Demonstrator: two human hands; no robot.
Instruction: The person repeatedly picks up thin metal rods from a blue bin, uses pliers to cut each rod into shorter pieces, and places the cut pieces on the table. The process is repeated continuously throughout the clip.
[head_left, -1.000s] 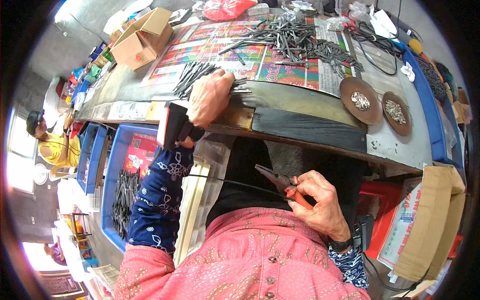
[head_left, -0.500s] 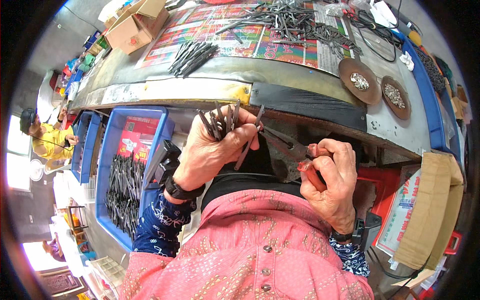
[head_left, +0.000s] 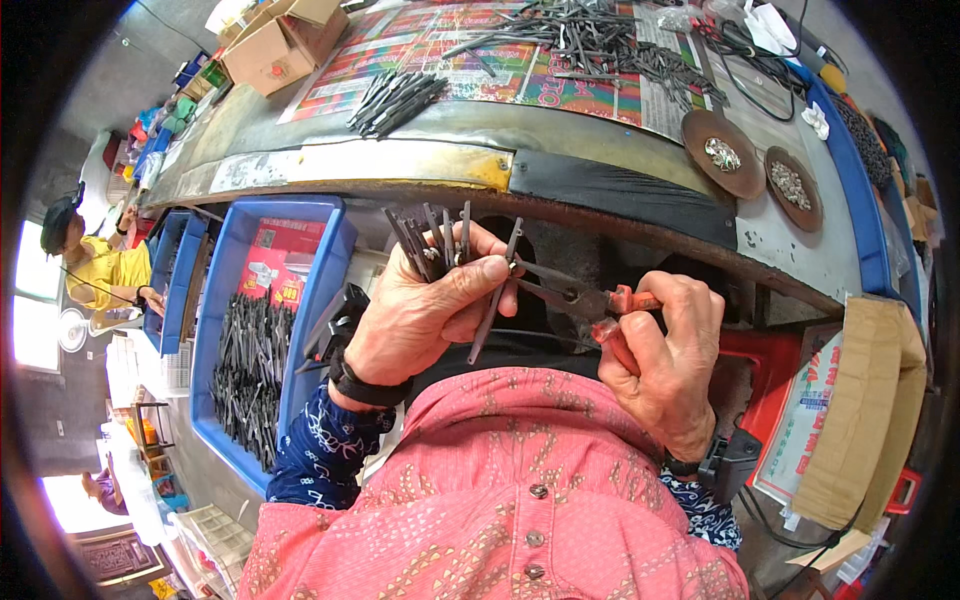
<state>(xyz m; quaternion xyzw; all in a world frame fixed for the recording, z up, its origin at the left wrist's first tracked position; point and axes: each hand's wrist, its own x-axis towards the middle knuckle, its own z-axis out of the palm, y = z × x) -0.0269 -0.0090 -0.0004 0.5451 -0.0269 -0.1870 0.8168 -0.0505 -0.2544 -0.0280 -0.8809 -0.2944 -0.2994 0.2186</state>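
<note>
My left hand [head_left: 415,320] is closed round a bundle of thin dark strips [head_left: 428,245] that fan upward from the fist. Between its thumb and fingers it also pinches a single dark strip [head_left: 487,318], slanted and set apart from the rest. In my right hand [head_left: 670,365] is a pair of pliers [head_left: 577,297] with red-orange grips, the fingers wrapped round them. The jaws point left and reach the single strip near my left thumb. Something small and shiny shows at that spot, too small to name.
Ahead is a worktable [head_left: 440,130] bearing a pile of dark strips [head_left: 590,45], a smaller stack [head_left: 395,103] and two brown dishes [head_left: 725,175] of small metal pieces. A blue crate [head_left: 205,400] of strips stands left, cardboard [head_left: 865,420] right. Another person [head_left: 105,270] sits far left.
The view has shifted slightly, and the table sits a little higher and further right. Both hands keep their grips. The pliers' jaws remain at the single strip.
</note>
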